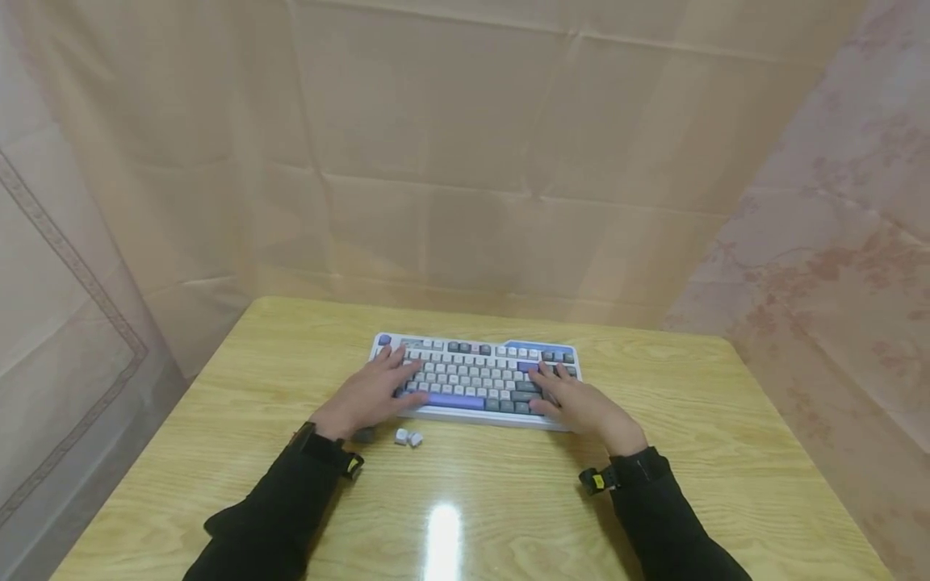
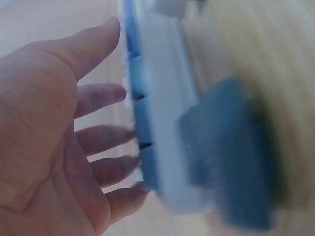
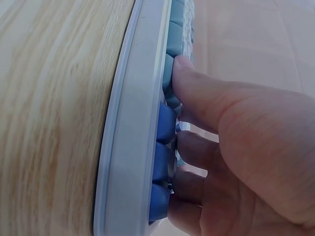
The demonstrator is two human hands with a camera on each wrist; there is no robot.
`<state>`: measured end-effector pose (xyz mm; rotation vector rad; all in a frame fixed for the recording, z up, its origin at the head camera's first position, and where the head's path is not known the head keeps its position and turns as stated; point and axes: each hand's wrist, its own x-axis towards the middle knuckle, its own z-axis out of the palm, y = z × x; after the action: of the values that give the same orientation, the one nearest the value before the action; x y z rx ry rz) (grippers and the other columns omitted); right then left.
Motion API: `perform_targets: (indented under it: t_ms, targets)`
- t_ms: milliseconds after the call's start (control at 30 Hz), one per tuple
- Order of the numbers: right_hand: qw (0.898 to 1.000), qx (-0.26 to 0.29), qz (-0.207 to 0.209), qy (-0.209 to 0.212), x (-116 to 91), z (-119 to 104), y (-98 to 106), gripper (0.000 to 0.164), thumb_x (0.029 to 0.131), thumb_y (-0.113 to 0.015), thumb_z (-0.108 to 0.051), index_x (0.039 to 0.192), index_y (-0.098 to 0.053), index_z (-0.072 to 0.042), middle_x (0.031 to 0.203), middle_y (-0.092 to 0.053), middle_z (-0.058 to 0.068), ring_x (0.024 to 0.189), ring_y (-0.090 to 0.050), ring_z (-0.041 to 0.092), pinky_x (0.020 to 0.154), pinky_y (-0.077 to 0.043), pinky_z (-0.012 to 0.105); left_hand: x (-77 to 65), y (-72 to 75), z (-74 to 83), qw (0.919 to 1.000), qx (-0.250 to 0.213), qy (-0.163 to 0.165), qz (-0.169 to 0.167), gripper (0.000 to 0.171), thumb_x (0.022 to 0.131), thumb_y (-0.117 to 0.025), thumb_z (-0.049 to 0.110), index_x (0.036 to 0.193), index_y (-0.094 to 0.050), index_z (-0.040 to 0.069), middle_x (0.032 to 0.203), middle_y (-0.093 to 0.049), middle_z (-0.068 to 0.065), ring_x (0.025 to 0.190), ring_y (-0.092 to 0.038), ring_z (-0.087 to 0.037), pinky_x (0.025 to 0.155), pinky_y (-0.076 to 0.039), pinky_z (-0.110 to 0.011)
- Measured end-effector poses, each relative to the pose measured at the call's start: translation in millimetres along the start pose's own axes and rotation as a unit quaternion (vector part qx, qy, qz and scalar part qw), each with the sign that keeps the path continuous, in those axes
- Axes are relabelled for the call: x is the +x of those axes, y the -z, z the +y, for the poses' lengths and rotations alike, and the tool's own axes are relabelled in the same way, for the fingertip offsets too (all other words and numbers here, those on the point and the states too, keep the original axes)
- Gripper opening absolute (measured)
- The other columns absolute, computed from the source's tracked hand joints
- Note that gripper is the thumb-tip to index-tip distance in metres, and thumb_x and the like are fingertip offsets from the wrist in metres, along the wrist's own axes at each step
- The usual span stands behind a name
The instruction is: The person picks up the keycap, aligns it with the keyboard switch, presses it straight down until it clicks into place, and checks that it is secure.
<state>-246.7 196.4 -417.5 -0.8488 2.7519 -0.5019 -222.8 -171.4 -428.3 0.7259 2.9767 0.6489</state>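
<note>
While hands [image 1: 372, 390] [image 1: 584, 403] touch keys [image 3: 168, 73], tabletop [image 1: 523, 492] borders the keyboard [image 1: 468, 377].

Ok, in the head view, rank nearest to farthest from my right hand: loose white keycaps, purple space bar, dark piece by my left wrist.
1. Purple space bar: to the left, on the keyboard.
2. Loose white keycaps: farther left, on the table.
3. Dark piece: farthest left.

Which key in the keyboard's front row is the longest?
The purple spacebar, beside the left hand; it runs far wider than the dark grey keys to its right on the keyboard.
</note>
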Motion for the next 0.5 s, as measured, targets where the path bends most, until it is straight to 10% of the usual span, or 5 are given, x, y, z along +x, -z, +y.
perform_targets:
  t_ms: [267, 500]
  targets:
    - [1.0, -0.001, 0.006, -0.007, -1.2, 1.2, 2.6, 0.062, 0.106, -0.055, -0.033, 0.157, -0.036, -0.003, 0.162, -0.025, 0.025, 0.148, -0.016, 0.051, 0.113, -0.026, 0.065, -4.3, 26.2, 7.3, 0.9994, -0.021, -0.017, 0.021, 0.061, 0.1, -0.063, 0.046, 0.147, -0.055, 0.007, 0.146, -0.056, -0.014, 0.138, -0.048, -0.033, 0.112, -0.038, -0.053]
    - [1.0, 0.006, 0.004, -0.006, -3.4, -0.8, 2.3, 0.062, 0.106, -0.056, -0.033, 0.157, -0.036, -0.003, 0.162, -0.026, 0.024, 0.148, -0.017, 0.05, 0.113, -0.026, 0.065, -7.3, 32.7, 10.7, 0.9955, -0.087, -0.03, -0.024, 0.039, 0.088, -0.082, 0.03, 0.118, -0.074, 0.008, 0.109, -0.073, -0.002, 0.099, -0.067, -0.021, 0.087, -0.054, -0.041]
